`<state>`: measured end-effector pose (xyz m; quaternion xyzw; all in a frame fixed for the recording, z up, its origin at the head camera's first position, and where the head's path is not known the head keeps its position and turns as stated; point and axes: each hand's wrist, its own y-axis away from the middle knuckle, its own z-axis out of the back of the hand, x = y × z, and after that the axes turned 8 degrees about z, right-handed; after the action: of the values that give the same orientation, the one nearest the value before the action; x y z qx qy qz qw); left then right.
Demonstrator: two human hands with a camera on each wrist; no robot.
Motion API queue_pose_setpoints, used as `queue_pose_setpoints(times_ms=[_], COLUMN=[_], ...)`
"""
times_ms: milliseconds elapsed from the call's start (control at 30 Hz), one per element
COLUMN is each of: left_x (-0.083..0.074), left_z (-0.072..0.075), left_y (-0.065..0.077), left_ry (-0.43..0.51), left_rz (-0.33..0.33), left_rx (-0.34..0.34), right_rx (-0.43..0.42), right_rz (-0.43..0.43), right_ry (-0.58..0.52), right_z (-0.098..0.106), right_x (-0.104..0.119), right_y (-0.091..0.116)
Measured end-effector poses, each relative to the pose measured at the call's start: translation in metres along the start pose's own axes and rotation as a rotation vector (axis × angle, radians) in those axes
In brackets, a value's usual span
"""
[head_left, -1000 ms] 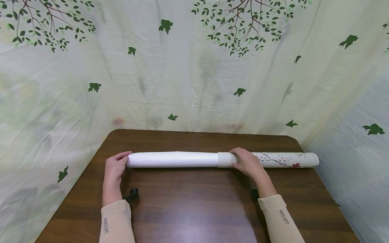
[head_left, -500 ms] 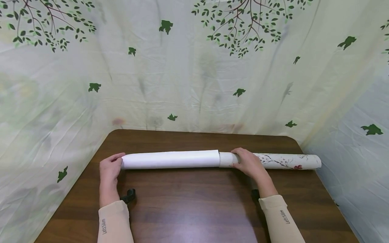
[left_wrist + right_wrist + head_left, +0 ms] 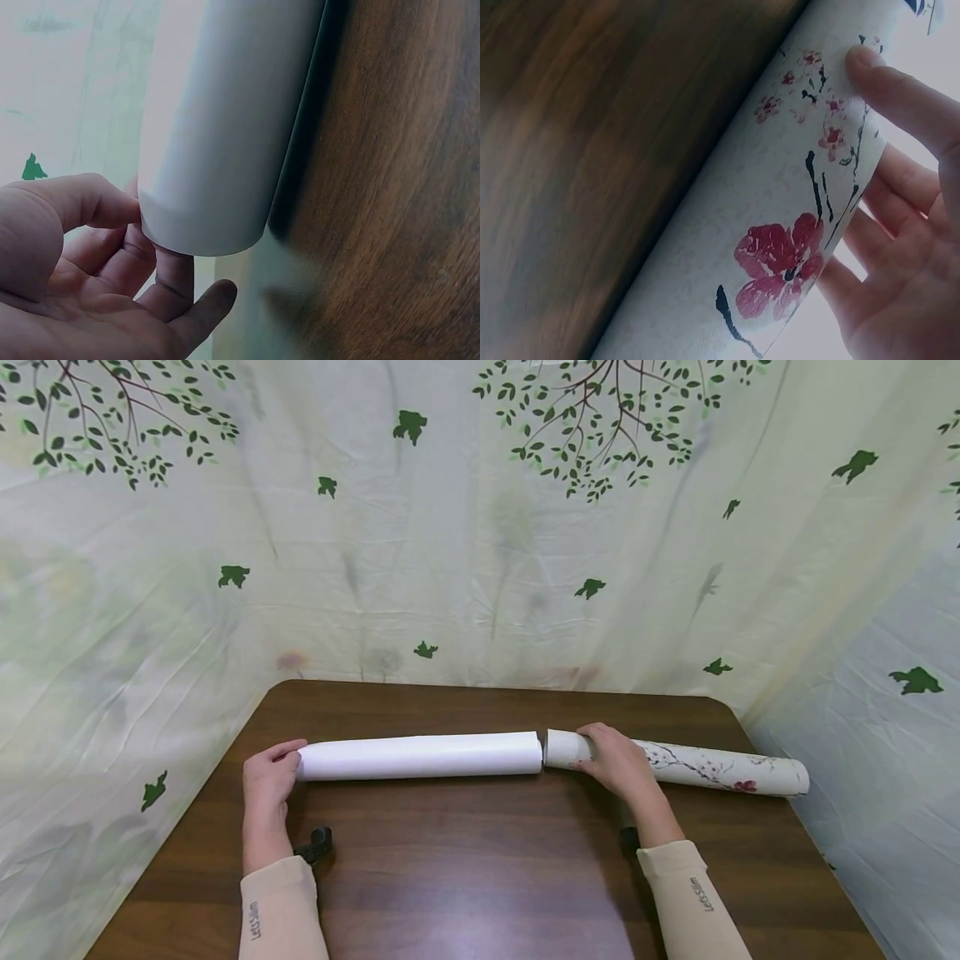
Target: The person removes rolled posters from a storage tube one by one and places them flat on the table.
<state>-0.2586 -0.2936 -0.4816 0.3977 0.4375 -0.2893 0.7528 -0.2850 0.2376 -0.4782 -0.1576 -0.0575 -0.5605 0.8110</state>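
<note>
A plain white paper roll (image 3: pixel 420 758) lies lengthwise across the table's far half. My left hand (image 3: pixel 267 777) pinches its left end, the thumb at the rim and a finger inside the open end in the left wrist view. To the right, a white tube (image 3: pixel 712 768) printed with dark branches and red blossoms lies at a slight slant. My right hand (image 3: pixel 615 762) grips it near its left end; in the right wrist view the thumb presses on the printed surface with the other fingers round the far side. A narrow gap separates the roll from the tube.
The brown wooden table (image 3: pixel 465 868) carries both rolls, and the tube's right end reaches past the table's right edge. A pale curtain (image 3: pixel 480 527) printed with leaves hangs behind and at the sides. Dark camera mounts (image 3: pixel 315 845) stick out by the wrists.
My left hand has moved left with the white roll, drawing its right end out of the printed tube. The tube has shifted slightly right, its right end swinging towards me.
</note>
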Motion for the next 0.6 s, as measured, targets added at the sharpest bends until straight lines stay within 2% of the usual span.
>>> queue_pose_setpoints(times_ms=[267, 600], left_x=[0.000, 0.001], left_z=[0.000, -0.002], left_y=[-0.001, -0.001], left_ry=[0.011, 0.016], left_rz=[0.022, 0.010], left_rx=[0.012, 0.024], right_rx=[-0.038, -0.075], right_rz=[-0.022, -0.135], right_ry=[0.037, 0.069], right_z=[-0.002, -0.009], right_x=[0.005, 0.012], right_y=[-0.003, -0.012])
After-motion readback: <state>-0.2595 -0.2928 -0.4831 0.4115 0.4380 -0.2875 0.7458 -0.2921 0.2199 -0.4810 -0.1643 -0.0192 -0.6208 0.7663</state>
